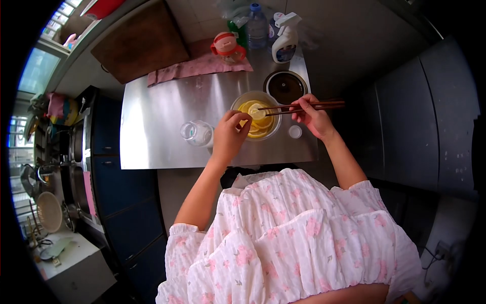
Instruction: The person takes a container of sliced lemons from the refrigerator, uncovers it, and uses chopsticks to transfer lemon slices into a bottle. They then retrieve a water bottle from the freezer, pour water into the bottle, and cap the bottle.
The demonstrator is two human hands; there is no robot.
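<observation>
A clear bowl [277, 129] of yellow lemon slices [259, 134] stands on the steel table [157, 121]. My right hand [313, 118], at the bowl's right, is closed on a pair of brown chopsticks [288, 109], whose tips reach over a pale slice on top. At the bowl's left rim is my left hand [233, 133], its fingers bent and pressed together over the slices; whatever they pinch is hidden. An open glass jar [196, 133] is to the left of that hand. A small white cap [294, 132] lies right of the bowl.
Behind the bowl is a dark round lid or dish [285, 87]. Farther back are a red-topped cup [228, 46] on a pink cloth [187, 70], a plastic bottle [257, 28], a spray bottle [286, 40] and a wooden board [142, 40]. Dark cabinets [126, 202] flank the left.
</observation>
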